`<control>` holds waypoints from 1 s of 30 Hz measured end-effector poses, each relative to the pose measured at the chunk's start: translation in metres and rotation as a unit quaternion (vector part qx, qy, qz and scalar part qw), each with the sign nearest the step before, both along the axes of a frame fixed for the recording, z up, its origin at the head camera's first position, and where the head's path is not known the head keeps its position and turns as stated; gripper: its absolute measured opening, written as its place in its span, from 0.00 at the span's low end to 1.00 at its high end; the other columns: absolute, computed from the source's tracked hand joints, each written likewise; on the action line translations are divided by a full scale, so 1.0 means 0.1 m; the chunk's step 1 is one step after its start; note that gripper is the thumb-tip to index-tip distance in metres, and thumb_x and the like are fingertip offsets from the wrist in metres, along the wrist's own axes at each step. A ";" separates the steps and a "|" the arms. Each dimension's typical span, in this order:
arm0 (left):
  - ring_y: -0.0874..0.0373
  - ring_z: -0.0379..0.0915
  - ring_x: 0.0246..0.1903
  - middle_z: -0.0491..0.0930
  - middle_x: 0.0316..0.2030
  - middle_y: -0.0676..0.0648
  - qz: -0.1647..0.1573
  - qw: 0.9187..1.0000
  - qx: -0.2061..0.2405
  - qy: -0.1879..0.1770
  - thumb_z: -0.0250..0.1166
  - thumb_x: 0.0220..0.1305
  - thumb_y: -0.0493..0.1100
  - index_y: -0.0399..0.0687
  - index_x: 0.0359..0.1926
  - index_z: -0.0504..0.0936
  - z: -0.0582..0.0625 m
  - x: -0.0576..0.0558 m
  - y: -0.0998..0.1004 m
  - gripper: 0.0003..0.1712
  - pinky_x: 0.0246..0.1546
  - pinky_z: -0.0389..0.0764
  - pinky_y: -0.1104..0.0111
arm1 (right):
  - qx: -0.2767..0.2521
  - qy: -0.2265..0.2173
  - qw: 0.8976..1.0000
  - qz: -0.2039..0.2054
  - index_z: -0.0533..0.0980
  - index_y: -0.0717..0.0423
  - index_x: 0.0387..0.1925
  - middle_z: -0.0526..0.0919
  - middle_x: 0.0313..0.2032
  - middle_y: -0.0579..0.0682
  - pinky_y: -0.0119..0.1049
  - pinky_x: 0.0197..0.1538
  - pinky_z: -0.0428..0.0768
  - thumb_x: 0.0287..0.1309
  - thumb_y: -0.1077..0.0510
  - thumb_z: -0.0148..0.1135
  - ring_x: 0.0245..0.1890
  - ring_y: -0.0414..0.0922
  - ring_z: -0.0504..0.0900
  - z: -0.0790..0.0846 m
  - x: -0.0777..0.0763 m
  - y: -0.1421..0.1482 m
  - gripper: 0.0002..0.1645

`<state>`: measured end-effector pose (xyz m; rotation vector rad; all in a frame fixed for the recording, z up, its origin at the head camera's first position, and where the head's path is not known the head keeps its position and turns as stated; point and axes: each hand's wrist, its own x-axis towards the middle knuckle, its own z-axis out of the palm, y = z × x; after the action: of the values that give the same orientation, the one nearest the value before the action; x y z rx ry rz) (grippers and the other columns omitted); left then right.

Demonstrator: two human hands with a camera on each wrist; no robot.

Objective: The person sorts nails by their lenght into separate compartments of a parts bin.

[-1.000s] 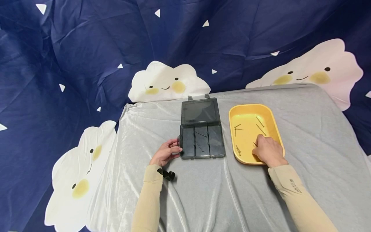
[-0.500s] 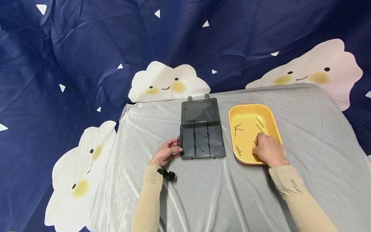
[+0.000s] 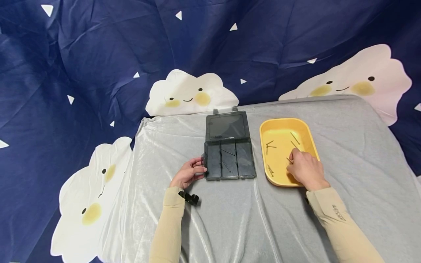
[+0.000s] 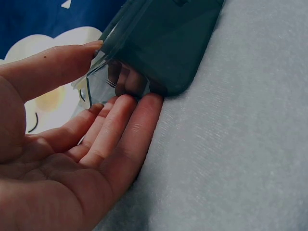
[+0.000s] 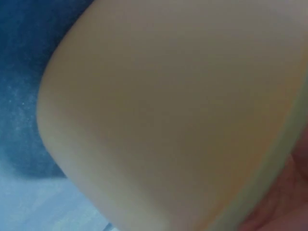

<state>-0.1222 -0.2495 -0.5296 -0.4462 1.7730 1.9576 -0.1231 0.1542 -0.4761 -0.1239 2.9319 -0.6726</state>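
A dark translucent plastic box (image 3: 244,160) lies with its lid (image 3: 227,126) folded back. Thin dividers split it, and a few slim nails (image 3: 226,166) lie in its middle compartment. My left hand (image 3: 188,173) holds the box's left side, thumb at the rim and fingers against the side wall, as the left wrist view shows closely. In the yellow tray (image 3: 274,179), my right hand (image 3: 306,170) pinches a thin nail (image 3: 289,160) whose end juts out leftward; the fingertips are partly hidden. The right wrist view shows mainly the tray's outer wall (image 5: 159,106), blurred.
Several other loose nails (image 3: 269,146) lie in the tray, at its left side and towards its far right. Grey cloth (image 3: 223,219) covers the table, with folds in front. A navy curtain with cloud prints (image 3: 194,93) hangs behind.
The right hand has shifted slightly away from me and to the right inside the tray, and the pinched nail's visible end has risen a little. Left hand and box stay in place.
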 end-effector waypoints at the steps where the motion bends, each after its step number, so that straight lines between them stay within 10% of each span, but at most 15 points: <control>1: 0.61 0.78 0.38 0.70 0.55 0.44 0.000 1.000 0.000 0.000 0.62 0.58 0.25 0.41 0.68 0.62 0.00 0.00 0.00 0.37 0.39 0.81 0.67 | -0.001 0.004 1.000 0.001 0.71 0.57 0.33 0.78 0.29 0.59 0.46 0.25 0.68 0.45 0.61 0.59 0.28 0.57 0.76 0.01 0.00 0.00 0.10; 30: 0.61 0.78 0.39 0.71 0.56 0.44 0.008 1.000 -0.002 0.000 0.62 0.57 0.26 0.41 0.68 0.63 0.00 0.01 0.00 0.37 0.38 0.81 0.67 | -0.023 0.080 0.996 0.000 0.71 0.53 0.27 0.76 0.26 0.52 0.45 0.22 0.65 0.47 0.62 0.57 0.25 0.54 0.74 0.22 0.04 -0.08 0.04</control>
<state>-0.1216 -0.2492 -0.5294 -0.4633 1.7790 1.9639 -0.1186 0.1465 -0.4544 -0.1904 3.0700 -0.7649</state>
